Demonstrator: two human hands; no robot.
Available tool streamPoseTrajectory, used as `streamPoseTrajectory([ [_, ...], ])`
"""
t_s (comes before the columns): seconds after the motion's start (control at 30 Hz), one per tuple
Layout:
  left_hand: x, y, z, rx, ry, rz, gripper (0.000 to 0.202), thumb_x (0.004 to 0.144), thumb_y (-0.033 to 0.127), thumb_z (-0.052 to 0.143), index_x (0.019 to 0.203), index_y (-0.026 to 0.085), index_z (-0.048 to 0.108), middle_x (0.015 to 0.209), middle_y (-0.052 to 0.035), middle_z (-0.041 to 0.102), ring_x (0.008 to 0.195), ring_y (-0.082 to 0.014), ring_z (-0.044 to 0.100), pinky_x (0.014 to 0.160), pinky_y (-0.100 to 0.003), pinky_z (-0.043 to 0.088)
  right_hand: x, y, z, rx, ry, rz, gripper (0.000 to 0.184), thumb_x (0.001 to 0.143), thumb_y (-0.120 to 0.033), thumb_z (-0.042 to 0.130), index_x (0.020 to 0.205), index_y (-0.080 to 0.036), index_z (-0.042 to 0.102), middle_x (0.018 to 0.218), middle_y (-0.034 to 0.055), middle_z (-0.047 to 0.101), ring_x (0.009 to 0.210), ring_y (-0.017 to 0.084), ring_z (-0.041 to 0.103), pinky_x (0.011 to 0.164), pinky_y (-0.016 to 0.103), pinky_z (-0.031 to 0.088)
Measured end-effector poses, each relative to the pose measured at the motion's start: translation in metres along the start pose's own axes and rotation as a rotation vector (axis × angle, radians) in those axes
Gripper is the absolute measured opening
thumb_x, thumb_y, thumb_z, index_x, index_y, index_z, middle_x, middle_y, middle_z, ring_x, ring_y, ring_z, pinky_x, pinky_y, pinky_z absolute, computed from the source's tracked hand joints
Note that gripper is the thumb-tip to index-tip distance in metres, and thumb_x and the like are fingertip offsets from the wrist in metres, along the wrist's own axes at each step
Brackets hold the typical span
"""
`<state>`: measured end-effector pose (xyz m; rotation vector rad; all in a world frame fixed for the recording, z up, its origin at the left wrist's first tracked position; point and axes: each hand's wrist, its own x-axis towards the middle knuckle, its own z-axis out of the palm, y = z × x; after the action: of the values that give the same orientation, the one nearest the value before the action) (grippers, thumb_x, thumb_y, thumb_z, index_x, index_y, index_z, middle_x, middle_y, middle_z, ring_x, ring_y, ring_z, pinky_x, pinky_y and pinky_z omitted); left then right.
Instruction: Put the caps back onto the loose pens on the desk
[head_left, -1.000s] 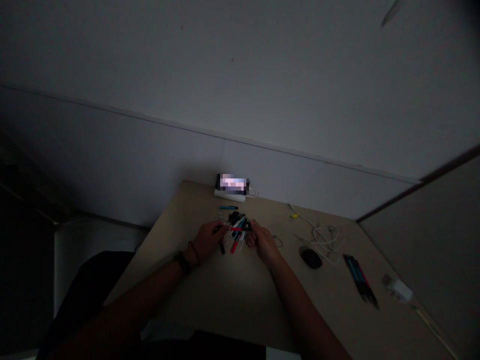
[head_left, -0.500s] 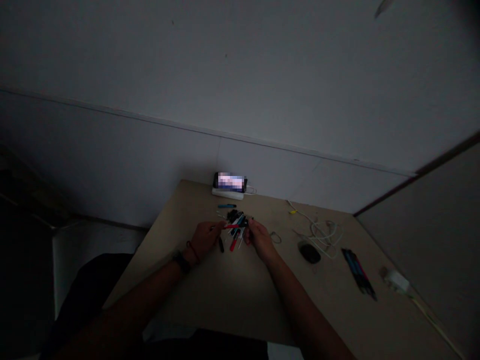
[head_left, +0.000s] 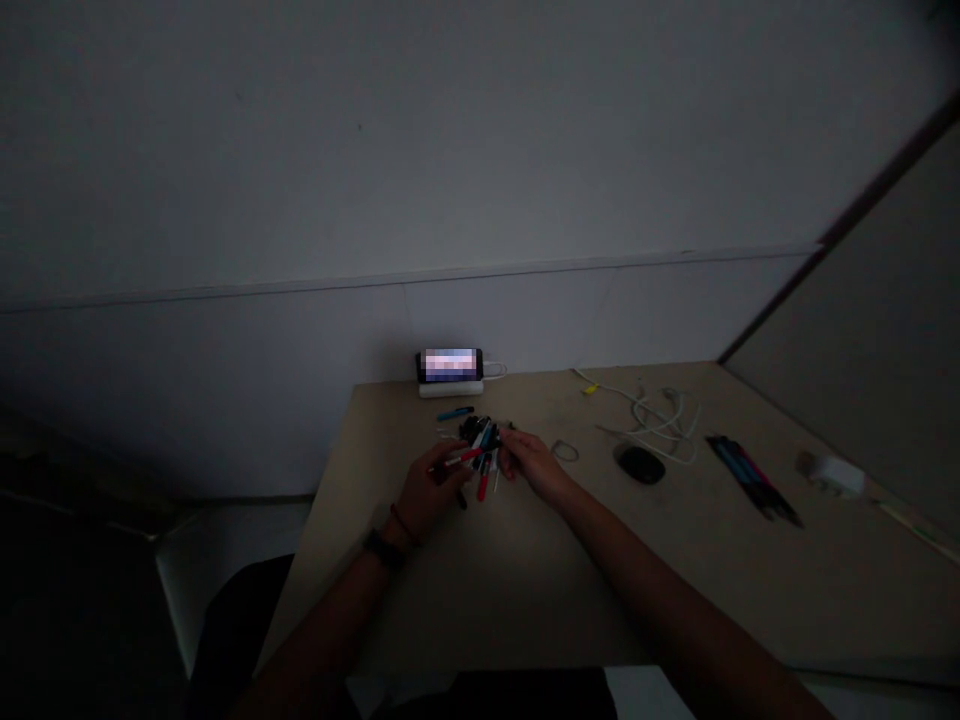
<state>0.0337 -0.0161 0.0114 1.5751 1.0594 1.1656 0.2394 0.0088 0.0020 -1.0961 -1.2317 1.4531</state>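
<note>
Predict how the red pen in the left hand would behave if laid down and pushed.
The red pen is probably stiff: it looks straight in the left hand. Being slim, it is likely light, and its narrow, rod-like shape may let it roll.

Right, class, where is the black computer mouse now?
In the head view, the black mouse lies on the table right of centre, just in front of the tangled white cable, between the right hand and the row of pens.
</note>
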Motion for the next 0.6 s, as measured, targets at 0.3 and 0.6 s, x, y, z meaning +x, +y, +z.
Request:
streamPoseTrajectory([
  [0.3,-0.0007,0.0022,0.0006,0.009,-0.036,0.055,0.030,0.083,0.033,0.073,0.110,0.019,0.075,0.112,-0.0096,0.075,0.105,-0.0238,0.069,0.094,-0.036,0.055,-0.0033,-0.0056,0.0026,-0.031,-0.112,0.009,0.060,0.078,-0.076,0.058,0.062,-0.018,0.058,0.050,-0.0011,0.054,0.043,0.012,0.047,0.043,0.025,0.034],
  [0.6,-0.0018,0.0000,-0.0017,-0.008,-0.088,0.007,0.032,0.085,0.037,0.071,0.111,0.019,0.076,0.097,-0.0094,0.078,0.089,-0.0216,0.073,0.082,-0.033,0.059,-0.0019,-0.0058,0.0012,-0.056,-0.125,0.017,0.059,0.078,-0.076,0.057,0.064,-0.019,0.057,0.050,-0.0017,0.054,0.043,0.012,0.047,0.044,0.026,0.035],
])
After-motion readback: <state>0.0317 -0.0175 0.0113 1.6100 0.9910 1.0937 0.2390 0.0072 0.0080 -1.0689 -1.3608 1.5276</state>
